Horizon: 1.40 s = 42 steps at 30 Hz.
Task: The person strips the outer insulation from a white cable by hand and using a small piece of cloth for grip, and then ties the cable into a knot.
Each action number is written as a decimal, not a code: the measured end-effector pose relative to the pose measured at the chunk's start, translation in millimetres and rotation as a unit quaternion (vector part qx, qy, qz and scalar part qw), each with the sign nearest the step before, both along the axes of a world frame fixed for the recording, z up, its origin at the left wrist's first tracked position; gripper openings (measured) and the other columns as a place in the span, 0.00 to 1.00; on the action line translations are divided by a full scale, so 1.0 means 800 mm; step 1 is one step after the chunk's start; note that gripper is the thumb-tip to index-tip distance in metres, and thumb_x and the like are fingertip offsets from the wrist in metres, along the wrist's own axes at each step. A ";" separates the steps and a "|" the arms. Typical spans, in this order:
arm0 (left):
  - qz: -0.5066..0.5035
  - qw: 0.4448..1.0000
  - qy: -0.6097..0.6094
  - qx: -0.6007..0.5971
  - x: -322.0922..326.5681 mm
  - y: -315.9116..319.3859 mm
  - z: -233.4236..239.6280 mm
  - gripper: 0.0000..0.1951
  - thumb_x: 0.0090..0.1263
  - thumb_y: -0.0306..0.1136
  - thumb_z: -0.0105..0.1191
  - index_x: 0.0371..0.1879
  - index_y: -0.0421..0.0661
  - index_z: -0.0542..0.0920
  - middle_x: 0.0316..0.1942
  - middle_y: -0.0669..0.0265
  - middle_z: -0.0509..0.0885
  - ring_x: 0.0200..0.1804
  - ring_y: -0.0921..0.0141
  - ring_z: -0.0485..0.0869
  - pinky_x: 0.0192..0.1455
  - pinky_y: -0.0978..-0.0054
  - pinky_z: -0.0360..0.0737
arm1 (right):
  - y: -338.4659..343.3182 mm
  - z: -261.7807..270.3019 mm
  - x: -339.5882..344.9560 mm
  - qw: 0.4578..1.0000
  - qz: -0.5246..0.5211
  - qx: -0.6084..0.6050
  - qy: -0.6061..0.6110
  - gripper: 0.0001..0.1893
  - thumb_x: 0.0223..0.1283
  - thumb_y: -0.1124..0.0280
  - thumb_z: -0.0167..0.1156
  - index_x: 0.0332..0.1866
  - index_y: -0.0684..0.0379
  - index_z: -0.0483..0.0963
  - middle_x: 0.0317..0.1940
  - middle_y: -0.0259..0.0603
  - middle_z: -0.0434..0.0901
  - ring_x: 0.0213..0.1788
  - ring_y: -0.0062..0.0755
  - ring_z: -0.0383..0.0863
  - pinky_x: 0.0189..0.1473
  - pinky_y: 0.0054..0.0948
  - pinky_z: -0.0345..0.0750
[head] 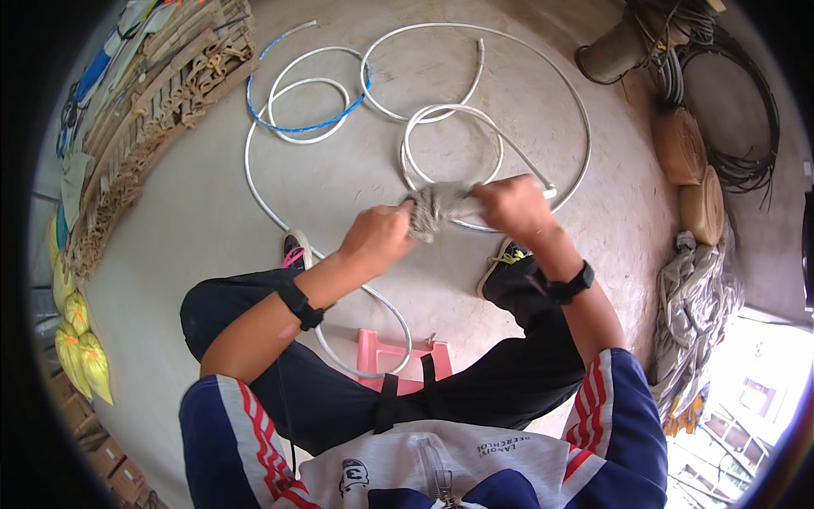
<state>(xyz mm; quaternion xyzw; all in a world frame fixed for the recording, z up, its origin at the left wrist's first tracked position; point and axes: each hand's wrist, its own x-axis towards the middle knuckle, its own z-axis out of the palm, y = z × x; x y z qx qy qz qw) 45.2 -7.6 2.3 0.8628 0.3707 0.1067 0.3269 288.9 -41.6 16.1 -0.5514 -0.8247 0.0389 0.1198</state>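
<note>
A grey, rumpled cloth (pixel 432 207) is stretched between my two hands above the floor. My left hand (pixel 378 237) grips its left end with closed fingers. On the other side my right hand (pixel 516 207) is closed around the right end, blurred by motion. A white hose (pixel 582 114) lies in loose loops beyond and beneath the hands. One white fitting or hose bend (pixel 549 193) shows just beside the right hand; whether that hand touches it, I cannot tell. A blue stretch (pixel 318 126) of hose crosses the far left loops.
A pink plastic stool (pixel 369 350) is under me, with hose curving over it. Stacked wooden or bamboo poles (pixel 172 83) line the left. Yellow bags (pixel 79 347) stand below them. At right are rolled material (pixel 680 143), grey plastic sheeting (pixel 683 299) and a black cable coil (pixel 772 121).
</note>
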 end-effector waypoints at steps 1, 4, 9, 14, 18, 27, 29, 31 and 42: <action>-0.028 0.999 0.016 0.021 0.002 -0.001 0.002 0.14 0.57 0.34 0.61 0.35 0.37 0.76 0.26 0.47 0.81 0.32 0.49 0.82 0.36 0.55 0.78 | -0.002 0.009 -0.025 0.999 0.038 0.010 0.010 0.02 0.47 0.72 0.57 0.24 0.56 0.74 0.15 0.41 0.76 0.19 0.42 0.80 0.22 0.38 0.76; -0.033 0.999 -0.030 -0.005 -0.002 -0.002 -0.004 0.14 0.57 0.34 0.61 0.34 0.37 0.75 0.26 0.47 0.81 0.32 0.48 0.81 0.36 0.55 0.78 | -0.004 0.025 -0.040 0.998 0.045 0.008 -0.041 0.04 0.48 0.71 0.58 0.23 0.56 0.72 0.16 0.39 0.77 0.19 0.42 0.79 0.22 0.36 0.76; -0.036 0.997 -0.067 -0.025 -0.005 0.012 -0.001 0.14 0.56 0.34 0.61 0.35 0.38 0.76 0.25 0.49 0.81 0.31 0.48 0.80 0.34 0.54 0.77 | 0.010 -0.005 -0.015 0.998 0.029 -0.037 0.039 0.07 0.43 0.68 0.64 0.28 0.53 0.75 0.19 0.37 0.78 0.23 0.42 0.80 0.27 0.38 0.76; -0.051 0.994 -0.091 -0.026 -0.032 0.000 0.016 0.14 0.56 0.35 0.62 0.36 0.40 0.77 0.25 0.50 0.81 0.30 0.49 0.80 0.32 0.55 0.76 | 0.014 -0.041 0.076 0.993 -0.048 -0.058 0.093 0.08 0.39 0.71 0.63 0.24 0.57 0.70 0.18 0.45 0.75 0.25 0.52 0.77 0.28 0.43 0.73; -0.021 0.999 -0.022 0.023 -0.037 0.013 -0.011 0.15 0.55 0.32 0.63 0.37 0.37 0.77 0.24 0.49 0.80 0.30 0.48 0.80 0.31 0.58 0.76 | 0.011 -0.047 0.053 0.992 -0.048 -0.080 0.084 0.07 0.39 0.73 0.62 0.26 0.57 0.73 0.18 0.44 0.76 0.25 0.49 0.78 0.29 0.42 0.75; -0.068 0.988 -0.005 0.137 -0.006 0.003 -0.015 0.10 0.56 0.33 0.58 0.30 0.41 0.75 0.20 0.54 0.81 0.25 0.52 0.83 0.29 0.59 0.80 | 0.001 -0.004 -0.051 0.997 0.052 0.028 -0.052 0.03 0.47 0.70 0.57 0.23 0.55 0.71 0.15 0.38 0.76 0.19 0.42 0.79 0.21 0.37 0.75; -0.064 0.991 -0.032 0.116 -0.001 0.013 -0.008 0.11 0.55 0.33 0.60 0.31 0.40 0.75 0.20 0.53 0.81 0.25 0.53 0.82 0.28 0.59 0.79 | 0.014 -0.002 -0.038 0.998 0.040 0.029 0.026 0.04 0.46 0.70 0.58 0.25 0.55 0.72 0.17 0.37 0.77 0.20 0.42 0.79 0.22 0.38 0.76; -0.072 0.986 -0.085 0.128 -0.008 0.017 -0.006 0.13 0.54 0.33 0.62 0.32 0.40 0.75 0.20 0.53 0.81 0.26 0.54 0.82 0.28 0.59 0.79 | 0.018 -0.015 -0.013 0.993 0.068 0.013 0.093 0.07 0.40 0.74 0.61 0.29 0.56 0.73 0.19 0.38 0.77 0.25 0.43 0.80 0.26 0.38 0.75; -0.095 0.984 -0.047 0.145 -0.020 0.017 -0.011 0.14 0.55 0.37 0.62 0.32 0.43 0.74 0.19 0.57 0.81 0.24 0.57 0.82 0.25 0.61 0.78 | 0.037 -0.070 0.051 0.993 0.034 -0.047 0.101 0.10 0.34 0.78 0.59 0.29 0.59 0.72 0.22 0.43 0.78 0.30 0.49 0.79 0.31 0.41 0.75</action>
